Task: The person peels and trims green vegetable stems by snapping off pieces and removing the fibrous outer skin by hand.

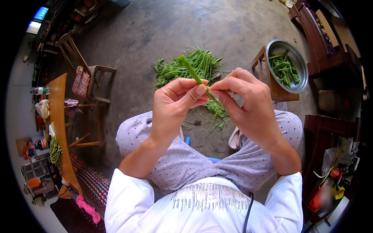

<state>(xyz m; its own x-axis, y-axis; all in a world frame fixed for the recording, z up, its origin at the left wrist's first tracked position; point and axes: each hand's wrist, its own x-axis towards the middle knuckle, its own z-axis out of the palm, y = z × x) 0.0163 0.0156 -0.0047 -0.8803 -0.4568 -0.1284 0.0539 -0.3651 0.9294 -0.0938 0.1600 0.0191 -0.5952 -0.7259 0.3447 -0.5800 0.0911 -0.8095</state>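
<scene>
A thick green vegetable stem [190, 68] slants up and left between my hands, above my knees. My left hand [175, 98] is closed on its middle, thumb against the fingers. At the stem's lower end, my right hand [248, 101] pinches with thumb and forefinger; whether it grips the stem itself or a thin strip of its skin is too small to tell. Beyond my hands, a heap of green stems and leaves [204, 62] lies on the floor. A smaller pile of green trimmings [218, 110] shows below my hands, partly hidden by them.
To the right, a metal basin [303, 72] with cut green stems [285, 70] stands on a wooden stool [280, 91]. A wooden chair [93, 75] and a table [58, 112] with a bottle [40, 91] and green beans [55, 150] are on the left.
</scene>
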